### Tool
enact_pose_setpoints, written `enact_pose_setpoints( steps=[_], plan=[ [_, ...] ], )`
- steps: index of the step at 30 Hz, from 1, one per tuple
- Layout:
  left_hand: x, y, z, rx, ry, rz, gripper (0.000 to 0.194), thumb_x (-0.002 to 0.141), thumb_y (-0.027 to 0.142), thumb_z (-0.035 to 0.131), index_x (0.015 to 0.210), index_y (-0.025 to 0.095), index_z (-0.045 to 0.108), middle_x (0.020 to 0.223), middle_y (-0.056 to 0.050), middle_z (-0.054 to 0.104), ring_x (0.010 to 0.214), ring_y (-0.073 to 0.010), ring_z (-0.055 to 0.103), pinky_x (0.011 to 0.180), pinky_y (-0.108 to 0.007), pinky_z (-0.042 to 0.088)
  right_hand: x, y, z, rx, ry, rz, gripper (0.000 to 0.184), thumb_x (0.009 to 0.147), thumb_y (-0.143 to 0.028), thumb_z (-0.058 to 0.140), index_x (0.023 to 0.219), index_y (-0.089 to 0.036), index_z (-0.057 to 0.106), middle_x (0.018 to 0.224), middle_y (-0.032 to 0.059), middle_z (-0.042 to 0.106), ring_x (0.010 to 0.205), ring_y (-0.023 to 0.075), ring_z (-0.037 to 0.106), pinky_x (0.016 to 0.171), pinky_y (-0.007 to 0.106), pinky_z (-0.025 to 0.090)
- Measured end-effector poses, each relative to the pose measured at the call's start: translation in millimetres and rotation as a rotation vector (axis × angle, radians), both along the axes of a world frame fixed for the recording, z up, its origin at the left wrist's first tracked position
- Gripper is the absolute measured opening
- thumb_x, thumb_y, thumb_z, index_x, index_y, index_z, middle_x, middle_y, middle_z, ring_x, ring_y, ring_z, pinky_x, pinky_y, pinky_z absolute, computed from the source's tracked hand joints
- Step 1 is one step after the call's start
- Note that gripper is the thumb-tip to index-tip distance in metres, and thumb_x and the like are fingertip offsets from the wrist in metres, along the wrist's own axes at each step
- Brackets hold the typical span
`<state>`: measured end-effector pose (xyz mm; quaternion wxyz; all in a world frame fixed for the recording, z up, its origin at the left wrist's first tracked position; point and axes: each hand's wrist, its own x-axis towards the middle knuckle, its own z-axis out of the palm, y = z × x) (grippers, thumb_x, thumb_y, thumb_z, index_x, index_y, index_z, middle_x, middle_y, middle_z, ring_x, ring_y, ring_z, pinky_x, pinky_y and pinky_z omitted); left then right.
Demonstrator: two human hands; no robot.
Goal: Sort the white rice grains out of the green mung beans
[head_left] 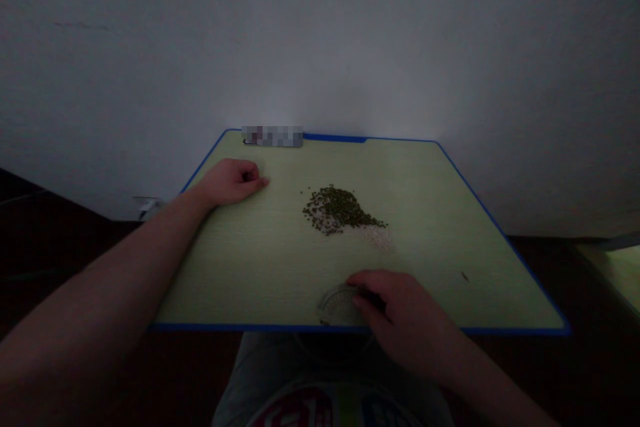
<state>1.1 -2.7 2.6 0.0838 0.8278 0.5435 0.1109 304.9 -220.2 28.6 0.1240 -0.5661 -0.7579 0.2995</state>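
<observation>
Near the front edge of the table, my right hand [400, 310] pinches the rim of a clear round dish [336, 307] between thumb and fingers. The dish seems to lie on the tabletop; a few dark specks show at its near edge. At the left side, my left hand [234, 181] rests on the table with fingers curled and nothing visible in them. Between and beyond the hands lies a loose pile of small green beans [343, 205], like mung beans. Pale grains, like rice [379, 237], are spread at its right and partly mixed in.
The pale tabletop [430, 193] has a blue rim and stands against a grey wall [320, 40]. A blurred-out flat object [273, 137] sits at the back left edge. One small dark sliver [465, 276] lies at the right. A plug [149, 209] is on the wall at left.
</observation>
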Motion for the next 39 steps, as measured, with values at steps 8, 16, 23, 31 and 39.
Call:
enact_pose_setpoints(
  steps=[8, 16, 23, 31, 39],
  plan=[
    [0, 0, 0.8, 0.012, 0.004, -0.012, 0.039, 0.075, 0.053, 0.044, 0.062, 0.017, 0.053, 0.054, 0.0, 0.05, 0.053, -0.0109, 0.043, 0.053, -0.024, 0.028, -24, 24, 3.0, 0.084, 0.022, 0.208, 0.033, 0.088, -0.016, 0.044, 0.115, -0.017, 0.062, 0.108, 0.0074, 0.067, 0.099, 0.0182, 0.059, 0.089, 0.031, 0.042],
    [1, -1, 2.2, 0.01, 0.019, -0.006, 0.04, 0.075, 0.053, 0.044, 0.063, 0.016, 0.055, 0.055, 0.0, 0.051, 0.053, -0.0112, 0.044, 0.053, -0.024, 0.028, -30, 17, 5.6, 0.05, -0.018, 0.189, 0.03, 0.087, -0.015, 0.044, 0.108, -0.019, 0.065, 0.099, 0.0062, 0.068, 0.09, 0.0162, 0.061, 0.082, 0.029, 0.043],
    [1, -2, 2.8, -0.006, 0.005, -0.01, 0.04, 0.075, 0.054, 0.044, 0.063, 0.016, 0.054, 0.054, 0.0, 0.05, 0.053, -0.0111, 0.044, 0.053, -0.024, 0.029, -23, 9, 3.1, 0.037, 0.031, 0.155, 0.029, 0.087, -0.016, 0.045, 0.108, -0.019, 0.066, 0.097, 0.0056, 0.068, 0.089, 0.0162, 0.06, 0.083, 0.03, 0.044],
    [1, -1, 2.2, 0.0, 0.014, -0.012, 0.039, 0.075, 0.052, 0.044, 0.064, 0.016, 0.055, 0.055, 0.0, 0.05, 0.054, -0.0111, 0.043, 0.054, -0.024, 0.03, -12, -1, 0.6, 0.021, 0.05, 0.102, 0.03, 0.086, -0.015, 0.046, 0.108, -0.021, 0.065, 0.097, 0.0044, 0.069, 0.089, 0.0168, 0.061, 0.083, 0.03, 0.046],
    [1, -1, 0.9, 0.008, -0.008, -0.011, 0.037, 0.074, 0.051, 0.045, 0.062, 0.017, 0.053, 0.053, 0.001, 0.048, 0.052, -0.0101, 0.041, 0.052, -0.024, 0.028, 18, -10, 1.7, 0.208, 0.07, -0.087, 0.026, 0.088, -0.022, 0.045, 0.105, -0.022, 0.064, 0.096, 0.0051, 0.07, 0.084, 0.0171, 0.064, 0.075, 0.03, 0.051]
  ],
)
